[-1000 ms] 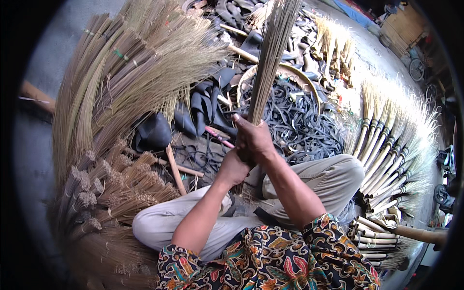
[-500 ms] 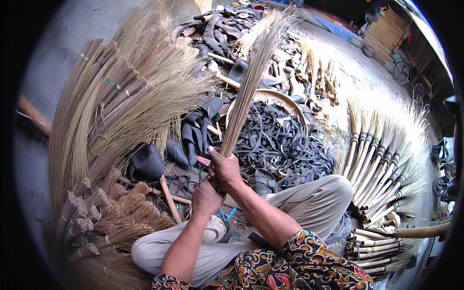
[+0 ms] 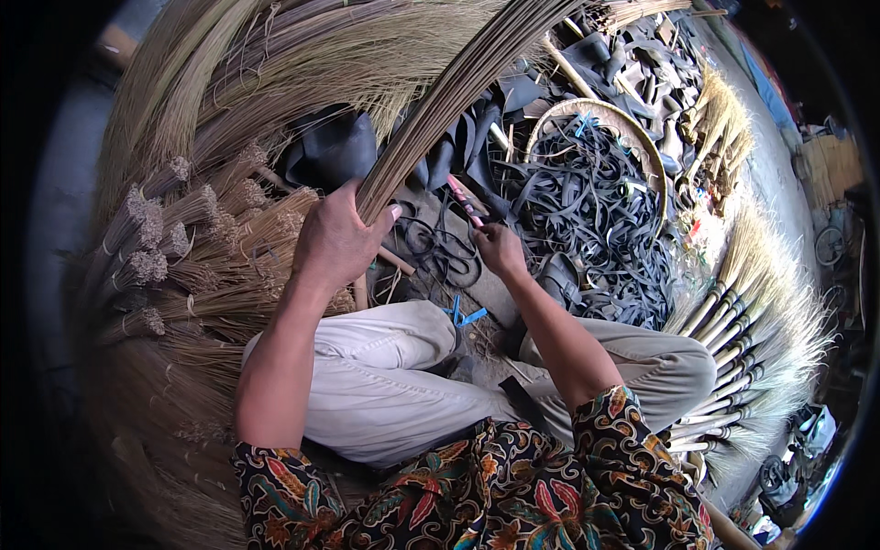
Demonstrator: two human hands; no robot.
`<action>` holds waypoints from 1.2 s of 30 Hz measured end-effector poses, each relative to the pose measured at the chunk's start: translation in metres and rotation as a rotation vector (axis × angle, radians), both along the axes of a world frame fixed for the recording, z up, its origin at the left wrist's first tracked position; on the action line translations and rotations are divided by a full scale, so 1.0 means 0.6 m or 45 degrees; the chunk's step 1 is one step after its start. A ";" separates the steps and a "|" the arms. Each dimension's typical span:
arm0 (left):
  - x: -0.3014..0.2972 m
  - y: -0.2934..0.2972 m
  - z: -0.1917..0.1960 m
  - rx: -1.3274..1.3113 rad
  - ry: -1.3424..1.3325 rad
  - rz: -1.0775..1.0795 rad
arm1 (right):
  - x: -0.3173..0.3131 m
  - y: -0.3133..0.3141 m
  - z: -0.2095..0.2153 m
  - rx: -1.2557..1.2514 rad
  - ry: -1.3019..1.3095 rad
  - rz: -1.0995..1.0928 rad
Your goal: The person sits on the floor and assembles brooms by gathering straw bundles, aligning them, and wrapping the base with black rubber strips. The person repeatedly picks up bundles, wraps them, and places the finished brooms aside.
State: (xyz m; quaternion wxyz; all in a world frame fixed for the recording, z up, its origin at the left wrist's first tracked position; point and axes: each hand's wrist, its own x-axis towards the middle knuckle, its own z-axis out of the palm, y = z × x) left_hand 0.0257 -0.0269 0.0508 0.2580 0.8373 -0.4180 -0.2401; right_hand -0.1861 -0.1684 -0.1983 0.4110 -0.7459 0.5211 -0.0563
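Note:
My left hand is wrapped round the lower end of a long bundle of broom straw, which slants up to the far right past the picture's upper edge. Farther right, my right hand is closed on the near end of a slim pink tool with dark marks; its exact kind does not show. Loose black rubber strips lie on the ground between my hands. A blue strip tied in a knot is by my knee.
A round woven tray is heaped with black rubber strips. Straw bundles and tied stalk bundles are piled on the left. Finished brooms lie in a row on the right. Black rubber sheets lie ahead.
My right hand has let go of the straw bundle, moved right and taken hold of the pink tool. My left hand has shifted left with the bundle, which leans more. The view has tilted down.

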 end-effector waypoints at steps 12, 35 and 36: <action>0.049 -0.012 -0.015 0.036 0.089 0.031 | 0.023 0.012 -0.145 0.146 0.433 -0.297; 0.070 -0.004 -0.098 0.206 -0.362 0.010 | 0.133 0.106 0.361 0.516 -1.059 0.226; 0.065 -0.003 -0.098 0.190 -0.402 0.001 | 0.134 0.114 0.359 0.433 -0.964 0.183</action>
